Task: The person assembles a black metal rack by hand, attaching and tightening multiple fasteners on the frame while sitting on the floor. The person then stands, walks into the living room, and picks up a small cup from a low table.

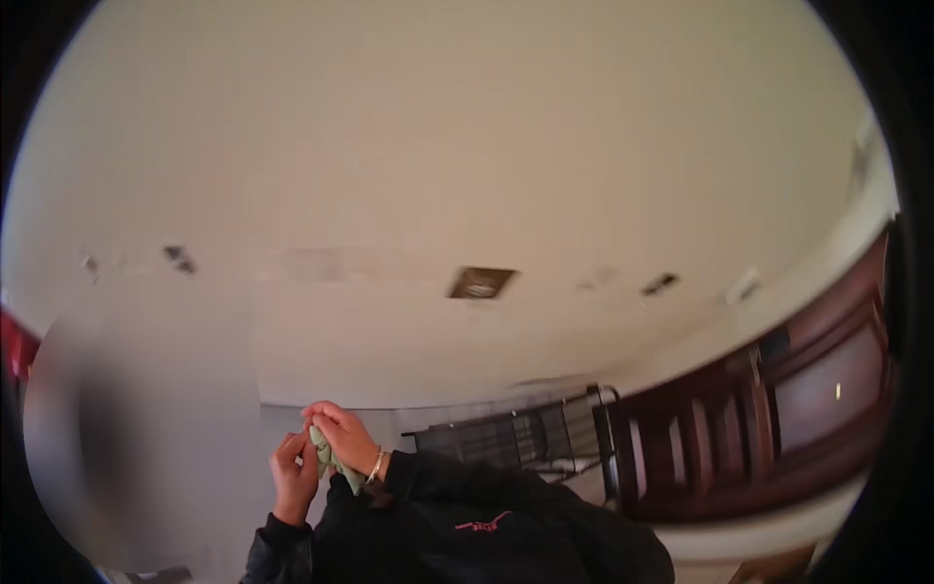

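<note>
A bunched light green cloth [322, 450] hangs between my two hands, low and left of the middle. My right hand [344, 435] is closed over the upper part of the cloth, its fingers bent toward the left. Close beside it, my left hand [295, 473] pinches the cloth's left side with its fingertips. The lower end of the cloth dangles beneath my right palm, near a bracelet [377, 466] on that wrist. Both arms wear dark sleeves. The fingers partly hide the cloth, so its full shape does not show.
A black metal-framed rack [516, 435] stands right of my hands. Dark reddish-brown wooden furniture [720, 438] fills the right side. A large pale surface [467, 146] with small dark squares spans the upper view. The left side is blurred, with something red [17, 346] at the edge.
</note>
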{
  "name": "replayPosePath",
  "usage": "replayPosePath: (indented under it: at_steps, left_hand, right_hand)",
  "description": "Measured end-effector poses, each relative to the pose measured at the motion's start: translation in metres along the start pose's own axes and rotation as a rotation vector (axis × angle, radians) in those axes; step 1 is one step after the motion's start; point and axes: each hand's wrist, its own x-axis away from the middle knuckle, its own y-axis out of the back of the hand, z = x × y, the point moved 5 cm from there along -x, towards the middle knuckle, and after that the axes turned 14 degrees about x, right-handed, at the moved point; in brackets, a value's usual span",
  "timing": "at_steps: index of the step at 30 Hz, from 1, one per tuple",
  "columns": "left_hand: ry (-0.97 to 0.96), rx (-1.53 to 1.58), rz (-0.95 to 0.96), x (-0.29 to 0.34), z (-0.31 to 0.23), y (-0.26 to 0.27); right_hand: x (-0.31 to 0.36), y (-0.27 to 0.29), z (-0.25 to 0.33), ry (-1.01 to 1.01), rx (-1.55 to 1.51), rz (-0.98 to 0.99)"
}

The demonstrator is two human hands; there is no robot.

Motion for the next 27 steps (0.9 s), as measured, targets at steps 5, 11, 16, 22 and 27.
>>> replayPosePath:
  at_steps: [5,11,16,22,27]
  left_hand:
    - [-0.074,0.007,0.242,-0.027,-0.017,-0.037]
    - [-0.102,0.063,0.500,-0.020,-0.038,-0.104]
    - [-0.158,0.074,0.570,-0.012,-0.047,-0.128]
    - [-0.156,0.034,0.559,-0.002,-0.051,-0.123]
    - [-0.059,-0.027,0.405,0.015,-0.046,-0.083]
  right_hand:
    - [0.007,0.046,0.024,0.077,0.110,-0.208]
    - [0.059,0.110,0.035,0.113,0.135,-0.406]
    - [0.083,0.132,0.038,0.145,0.129,-0.501]
    - [0.088,0.129,0.034,0.146,0.205,-0.463]
    - [0.068,0.090,0.028,0.103,0.238,-0.229]
